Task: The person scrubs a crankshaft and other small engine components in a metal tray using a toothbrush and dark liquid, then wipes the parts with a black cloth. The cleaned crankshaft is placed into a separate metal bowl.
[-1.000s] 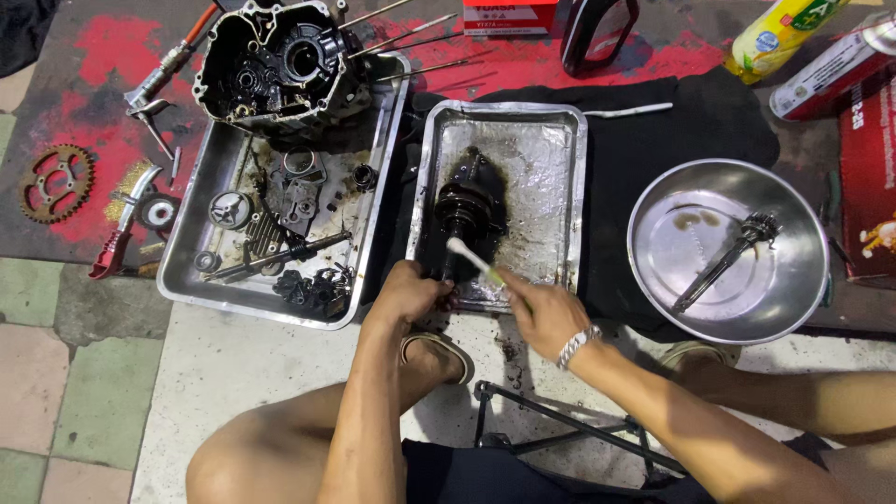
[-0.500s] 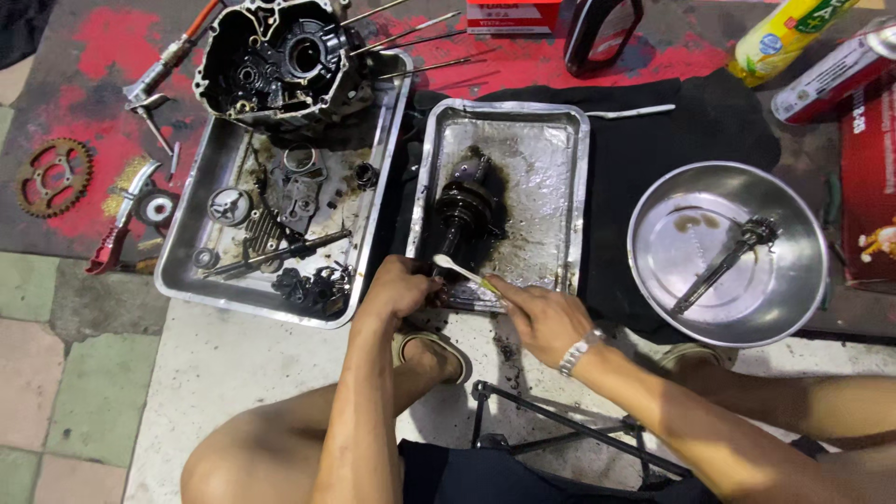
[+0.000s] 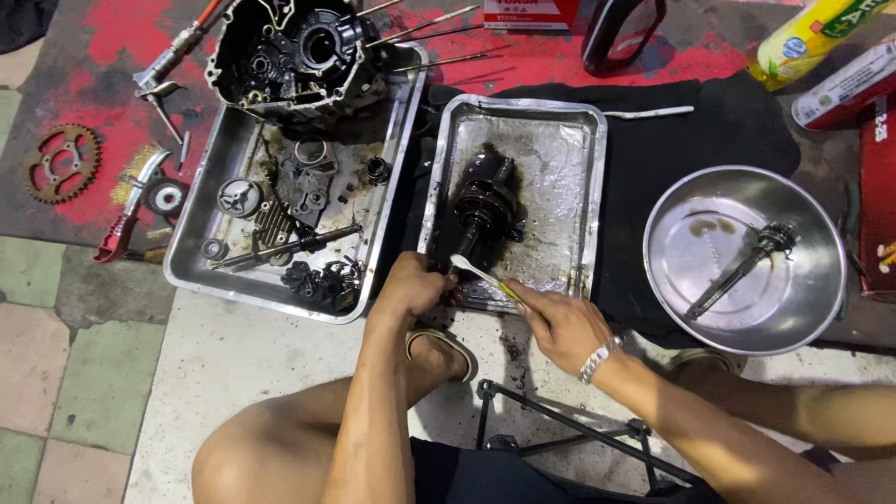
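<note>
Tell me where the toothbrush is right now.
In the head view, the toothbrush is in the right hand, its bristle end over the near edge of the middle metal tray, beside the left hand and the greasy crankshaft.

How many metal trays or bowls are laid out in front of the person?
3. A rectangular tray of small parts on the left; a second rectangular tray in the middle, holding the greasy part being brushed; a round bowl on the right. None seems hidden.

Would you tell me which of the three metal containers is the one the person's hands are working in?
The middle rectangular tray, holding one dark greasy shaft assembly. The left tray is crowded with small parts under an engine case; the round bowl sits farther right.
</note>
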